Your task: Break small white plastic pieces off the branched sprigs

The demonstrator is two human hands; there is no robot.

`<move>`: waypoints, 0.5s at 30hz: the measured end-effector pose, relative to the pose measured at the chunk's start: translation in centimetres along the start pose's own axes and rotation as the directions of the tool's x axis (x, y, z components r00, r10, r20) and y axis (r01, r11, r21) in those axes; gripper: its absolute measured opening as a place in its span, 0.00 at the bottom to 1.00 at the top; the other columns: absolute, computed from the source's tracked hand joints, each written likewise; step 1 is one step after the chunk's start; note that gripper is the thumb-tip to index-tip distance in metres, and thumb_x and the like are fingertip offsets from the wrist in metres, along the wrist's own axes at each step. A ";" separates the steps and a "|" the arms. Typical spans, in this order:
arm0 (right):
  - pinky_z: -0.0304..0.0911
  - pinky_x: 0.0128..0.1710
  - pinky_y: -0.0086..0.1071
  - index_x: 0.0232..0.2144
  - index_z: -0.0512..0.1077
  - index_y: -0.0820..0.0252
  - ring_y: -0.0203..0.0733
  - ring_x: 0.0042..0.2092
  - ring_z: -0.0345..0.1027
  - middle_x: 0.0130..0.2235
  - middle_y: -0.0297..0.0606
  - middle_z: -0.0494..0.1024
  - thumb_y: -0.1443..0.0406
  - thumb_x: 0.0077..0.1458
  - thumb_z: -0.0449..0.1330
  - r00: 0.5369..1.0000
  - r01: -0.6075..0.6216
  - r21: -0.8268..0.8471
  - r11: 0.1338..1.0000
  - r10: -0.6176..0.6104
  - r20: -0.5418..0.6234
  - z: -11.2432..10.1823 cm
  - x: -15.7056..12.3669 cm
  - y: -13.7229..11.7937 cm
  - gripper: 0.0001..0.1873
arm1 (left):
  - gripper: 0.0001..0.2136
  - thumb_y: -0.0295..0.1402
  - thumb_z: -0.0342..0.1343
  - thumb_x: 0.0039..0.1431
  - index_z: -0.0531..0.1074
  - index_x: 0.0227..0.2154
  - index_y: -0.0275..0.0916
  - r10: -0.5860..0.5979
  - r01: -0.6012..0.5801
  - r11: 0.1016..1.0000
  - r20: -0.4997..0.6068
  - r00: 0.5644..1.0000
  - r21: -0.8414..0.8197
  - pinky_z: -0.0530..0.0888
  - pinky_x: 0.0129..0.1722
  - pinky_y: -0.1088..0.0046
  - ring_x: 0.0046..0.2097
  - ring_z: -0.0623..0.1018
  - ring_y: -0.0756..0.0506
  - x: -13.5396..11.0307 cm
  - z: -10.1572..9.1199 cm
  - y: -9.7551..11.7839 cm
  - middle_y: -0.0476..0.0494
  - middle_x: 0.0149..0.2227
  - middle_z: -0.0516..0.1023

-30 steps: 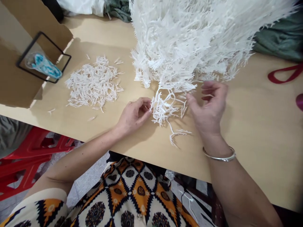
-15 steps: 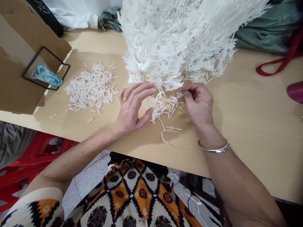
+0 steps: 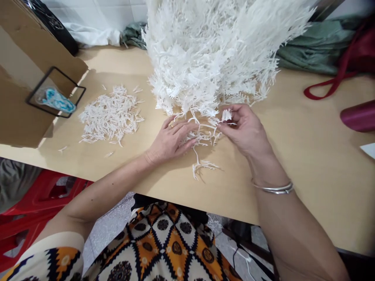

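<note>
A white branched plastic sprig (image 3: 205, 165) lies on the table under both hands, its thin stems forked. My left hand (image 3: 166, 142) is closed around the sprig's stems, thumb and fingers near each other. On the other side, my right hand (image 3: 247, 128) pinches a side twig of the same sprig between thumb and forefinger. A small white comb-like tuft (image 3: 226, 114) shows at its fingers. Just beyond the hands rises a large heap of white feathery sprigs (image 3: 205, 58). Left of my left hand is a low pile of small white pieces (image 3: 111, 115).
A cardboard box (image 3: 17, 89) and a black wire frame (image 3: 54, 103) stand at the left. Green cloth (image 3: 310, 50), a red strap (image 3: 331, 89) and a maroon cylinder (image 3: 359, 117) are at the right. A red stool (image 3: 43, 195) is below the table edge.
My left hand has gone from spread fingers to closing on the sprig. My right hand's fingers have moved left onto a twig, and a white tuft now shows there. The view has shifted slightly.
</note>
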State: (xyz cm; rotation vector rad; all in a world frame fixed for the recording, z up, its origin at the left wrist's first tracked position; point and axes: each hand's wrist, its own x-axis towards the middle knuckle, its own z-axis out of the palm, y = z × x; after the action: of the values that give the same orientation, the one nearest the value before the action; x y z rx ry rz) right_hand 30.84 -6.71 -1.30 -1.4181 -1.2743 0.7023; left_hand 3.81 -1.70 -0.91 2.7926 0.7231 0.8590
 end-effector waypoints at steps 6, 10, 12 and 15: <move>0.75 0.36 0.35 0.46 0.74 0.46 0.40 0.37 0.76 0.39 0.31 0.79 0.61 0.51 0.76 0.991 0.052 0.250 0.967 -0.080 0.106 0.7 -1.0 -3.0 0.22 | 0.17 0.50 0.53 0.77 0.80 0.50 0.46 -0.035 0.024 0.999 -0.361 0.932 -0.035 0.66 0.64 0.55 0.58 0.82 0.42 0.4 -1.4 0.7 0.46 0.53 0.88; 0.73 0.37 0.33 0.41 0.79 0.49 0.37 0.36 0.74 0.37 0.31 0.82 0.61 0.59 0.74 0.959 0.033 0.256 0.966 -0.102 0.263 2.9 -2.4 -3.3 0.09 | 0.24 0.57 0.50 0.77 0.79 0.56 0.44 -0.046 0.012 0.996 -0.393 0.918 -0.089 0.66 0.61 0.57 0.55 0.83 0.43 0.4 -1.8 0.8 0.42 0.52 0.88; 0.74 0.42 0.33 0.42 0.80 0.50 0.37 0.38 0.76 0.39 0.32 0.83 0.62 0.61 0.72 0.952 0.028 0.262 0.965 -0.106 0.287 3.9 -2.9 -3.1 0.07 | 0.21 0.56 0.53 0.76 0.81 0.53 0.47 -0.043 0.007 0.995 -0.348 0.937 -0.104 0.64 0.63 0.57 0.53 0.84 0.44 0.3 -1.6 0.7 0.46 0.49 0.89; 0.74 0.46 0.34 0.44 0.80 0.49 0.38 0.42 0.77 0.42 0.33 0.85 0.61 0.63 0.71 0.954 -0.006 0.298 0.954 -0.084 0.287 4.7 -3.3 -2.9 0.07 | 0.15 0.52 0.56 0.77 0.82 0.46 0.48 -0.071 0.035 0.991 -0.286 0.956 -0.131 0.61 0.65 0.57 0.49 0.85 0.47 0.2 -1.0 0.5 0.51 0.45 0.90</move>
State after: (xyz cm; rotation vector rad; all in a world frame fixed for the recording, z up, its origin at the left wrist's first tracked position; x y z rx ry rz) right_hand 24.72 -8.71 -0.54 -1.0656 -1.3556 1.0633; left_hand 3.62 -2.02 0.12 2.5534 0.7507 1.2739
